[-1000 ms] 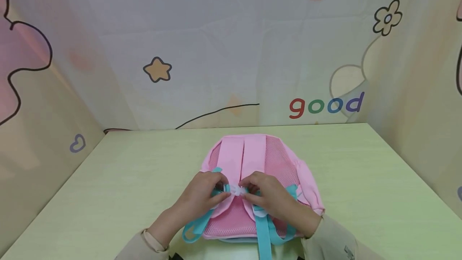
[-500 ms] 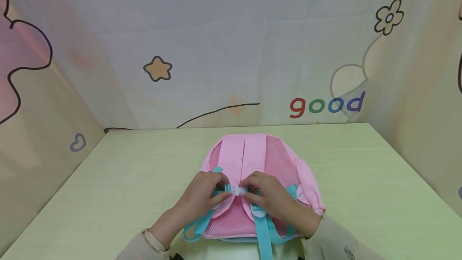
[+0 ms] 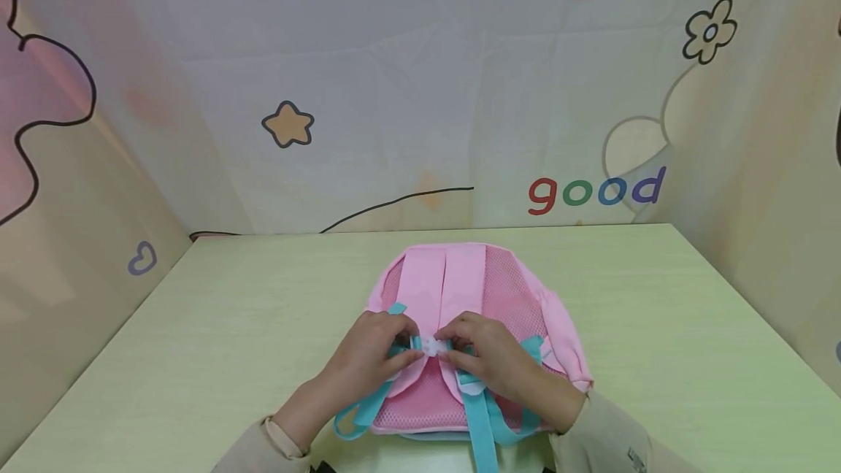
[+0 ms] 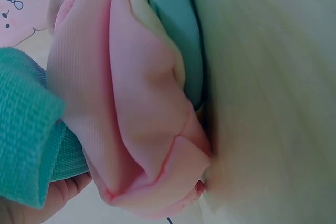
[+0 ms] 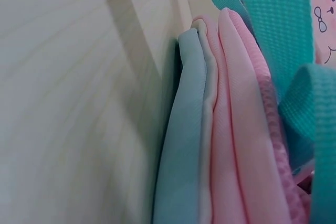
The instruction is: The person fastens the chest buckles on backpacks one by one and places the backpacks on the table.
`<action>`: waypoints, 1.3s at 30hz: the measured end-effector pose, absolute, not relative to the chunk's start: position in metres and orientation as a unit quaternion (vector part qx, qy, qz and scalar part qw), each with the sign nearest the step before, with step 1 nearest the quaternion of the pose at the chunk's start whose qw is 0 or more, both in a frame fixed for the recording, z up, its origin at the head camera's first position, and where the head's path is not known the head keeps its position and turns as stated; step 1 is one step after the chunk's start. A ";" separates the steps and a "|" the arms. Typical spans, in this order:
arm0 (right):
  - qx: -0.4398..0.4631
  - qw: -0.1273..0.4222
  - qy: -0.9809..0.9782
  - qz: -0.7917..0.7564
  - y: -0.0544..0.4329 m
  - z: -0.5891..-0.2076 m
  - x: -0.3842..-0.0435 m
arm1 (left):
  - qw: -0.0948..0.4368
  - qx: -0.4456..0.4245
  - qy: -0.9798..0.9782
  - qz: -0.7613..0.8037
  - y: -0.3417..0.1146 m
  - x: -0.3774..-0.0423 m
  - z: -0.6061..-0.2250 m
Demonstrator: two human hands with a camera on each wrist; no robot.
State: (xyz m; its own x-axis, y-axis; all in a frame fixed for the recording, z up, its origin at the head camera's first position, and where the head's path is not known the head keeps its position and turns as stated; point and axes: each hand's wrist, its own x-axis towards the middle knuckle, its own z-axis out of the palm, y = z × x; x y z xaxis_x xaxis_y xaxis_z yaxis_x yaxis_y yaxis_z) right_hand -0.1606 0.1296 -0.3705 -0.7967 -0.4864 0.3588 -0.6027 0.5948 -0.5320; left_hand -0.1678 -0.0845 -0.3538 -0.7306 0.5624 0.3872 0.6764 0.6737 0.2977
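Note:
A pink backpack (image 3: 512, 283) lies on the table with its mesh back and two padded shoulder straps (image 3: 420, 283) facing up. Over those straps, a white buckle (image 3: 431, 346) on teal webbing sits between my two hands. My left hand (image 3: 368, 345) pinches its left end between thumb and fingers. From the other side, my right hand (image 3: 493, 349) pinches the right end the same way. The fingers partly cover the buckle's ends. Teal webbing (image 4: 23, 129) crosses close to the left wrist camera, and a teal strap (image 5: 278, 24) hangs before the right one.
The pale green table (image 3: 263, 327) extends on both sides of the bag. Behind it hangs a printed cloth backdrop (image 3: 394, 93). A loose teal strap end (image 3: 482, 436) trails toward the front, and a teal loop (image 3: 348, 425) juts out at the bag's lower left.

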 end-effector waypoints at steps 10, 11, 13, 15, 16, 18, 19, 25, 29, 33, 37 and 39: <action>0.311 0.086 -0.885 0.336 0.130 -0.371 -0.160 | 0.124 -0.337 -0.908 -0.218 -0.084 -0.167 -0.353; 0.312 0.087 -0.884 0.336 0.130 -0.371 -0.160 | 0.123 -0.337 -0.908 -0.217 -0.084 -0.167 -0.353; 0.316 0.090 -0.882 0.338 0.130 -0.371 -0.161 | 0.123 -0.338 -0.908 -0.216 -0.084 -0.166 -0.353; 0.320 0.091 -0.879 0.341 0.130 -0.371 -0.161 | 0.123 -0.339 -0.908 -0.214 -0.084 -0.166 -0.353; 0.321 0.090 -0.878 0.343 0.130 -0.371 -0.161 | 0.123 -0.339 -0.908 -0.213 -0.084 -0.166 -0.353; 0.321 0.087 -0.877 0.348 0.130 -0.372 -0.161 | 0.123 -0.339 -0.909 -0.210 -0.083 -0.165 -0.353; 0.321 0.085 -0.876 0.350 0.130 -0.372 -0.161 | 0.123 -0.339 -0.909 -0.209 -0.083 -0.165 -0.353; 0.318 0.079 -0.874 0.360 0.131 -0.372 -0.162 | 0.126 -0.337 -0.911 -0.203 -0.081 -0.165 -0.353; 0.311 0.071 -0.875 0.366 0.131 -0.372 -0.161 | 0.128 -0.335 -0.912 -0.199 -0.081 -0.165 -0.353; 0.302 0.057 -0.874 0.377 0.130 -0.372 -0.160 | 0.129 -0.333 -0.913 -0.198 -0.081 -0.165 -0.354; 0.299 0.052 -0.871 0.385 0.130 -0.372 -0.160 | 0.129 -0.331 -0.913 -0.198 -0.081 -0.165 -0.354; 0.301 0.053 -0.871 0.384 0.130 -0.372 -0.161 | 0.128 -0.331 -0.913 -0.200 -0.081 -0.165 -0.354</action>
